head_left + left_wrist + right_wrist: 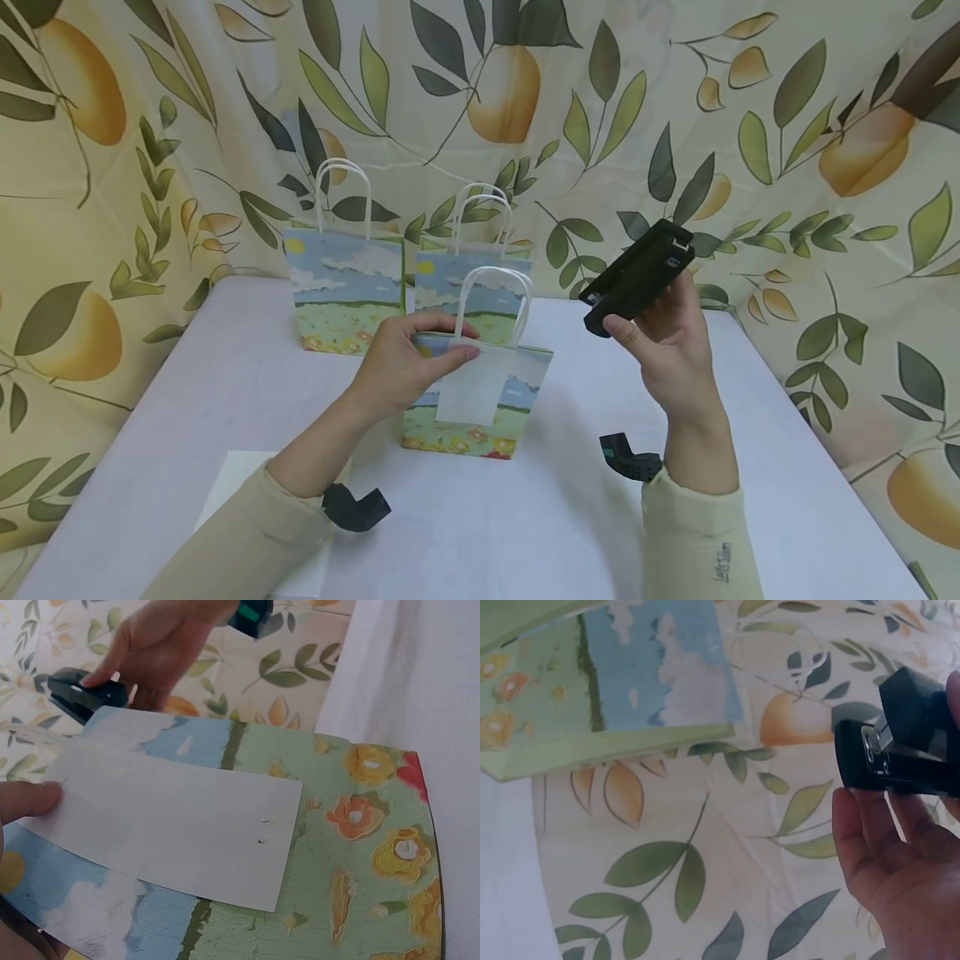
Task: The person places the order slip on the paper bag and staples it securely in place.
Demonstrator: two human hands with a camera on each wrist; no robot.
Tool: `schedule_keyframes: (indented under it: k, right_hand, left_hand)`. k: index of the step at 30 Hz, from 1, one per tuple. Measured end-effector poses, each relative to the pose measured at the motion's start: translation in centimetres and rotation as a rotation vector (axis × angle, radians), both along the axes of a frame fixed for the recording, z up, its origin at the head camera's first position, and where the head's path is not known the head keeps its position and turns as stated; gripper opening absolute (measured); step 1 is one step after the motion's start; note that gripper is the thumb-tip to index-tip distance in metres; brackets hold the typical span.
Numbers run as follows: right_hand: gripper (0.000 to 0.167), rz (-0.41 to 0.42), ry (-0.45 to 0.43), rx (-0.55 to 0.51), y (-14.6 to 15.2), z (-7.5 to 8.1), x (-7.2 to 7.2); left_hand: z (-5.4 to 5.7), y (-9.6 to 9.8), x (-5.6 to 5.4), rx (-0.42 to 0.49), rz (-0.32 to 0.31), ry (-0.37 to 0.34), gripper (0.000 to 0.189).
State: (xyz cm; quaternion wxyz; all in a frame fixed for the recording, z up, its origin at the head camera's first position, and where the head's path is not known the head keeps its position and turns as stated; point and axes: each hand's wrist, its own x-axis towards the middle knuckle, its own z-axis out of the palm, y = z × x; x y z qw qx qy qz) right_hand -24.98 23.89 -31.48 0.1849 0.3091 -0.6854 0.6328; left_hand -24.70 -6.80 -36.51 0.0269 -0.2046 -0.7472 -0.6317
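Note:
My left hand (401, 362) pinches the top edge of a small paper gift bag (457, 437) printed with sky and flowers, tilted slightly on the table. Under the thumb, a blank white paper slip (471, 387) lies against the bag's front. Small marks show near the slip's far end in the left wrist view. To the right, my right hand (671, 350) holds a black stapler (637, 279) in the air, apart from the bag. Its two arms are spread, and the metal front shows in the right wrist view on the stapler (900, 742).
Two similar gift bags (345, 287) (472, 279) with white twisted handles stand upright behind. A white paper sheet (232, 483) lies at the left, partly under my left forearm. A fruit-patterned cloth (570, 100) hangs behind the white table (555, 533).

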Motion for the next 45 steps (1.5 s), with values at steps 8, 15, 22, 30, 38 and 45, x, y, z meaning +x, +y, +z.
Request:
schedule_keyframes:
  k: [8, 15, 22, 30, 38, 45]
  right_hand:
    - [0.069, -0.160, -0.147, 0.008, 0.7, -1.3, -1.0]
    - [0.065, -0.347, -0.290, 0.073, 1.7, -3.1, -2.3]
    - [0.072, -0.513, -0.538, 0.198, 2.8, -4.8, -3.5]
    - [0.072, -0.598, -0.745, 0.261, 4.1, -6.9, -4.9]
    - [0.070, -0.596, -0.839, 0.345, 5.1, -8.7, -5.7]
    - [0.067, -0.581, -0.931, 0.433, 5.8, -9.2, -5.9]
  left_hand:
    - [0.0, 0.0, 0.0, -0.007, -0.003, 0.008, 0.013]
    - [-0.1, 0.0, 0.1, -0.009, -0.005, 0.004, 0.014]
    - [-0.1, -0.1, 0.1, -0.021, 0.001, -0.011, 0.015]
    - [-0.1, -0.2, 0.0, -0.031, 0.006, -0.003, 0.015]
    - [-0.1, -0.1, -0.1, -0.031, 0.009, 0.015, 0.014]
    - [-0.2, -0.1, -0.2, -0.018, 0.002, 0.031, 0.014]
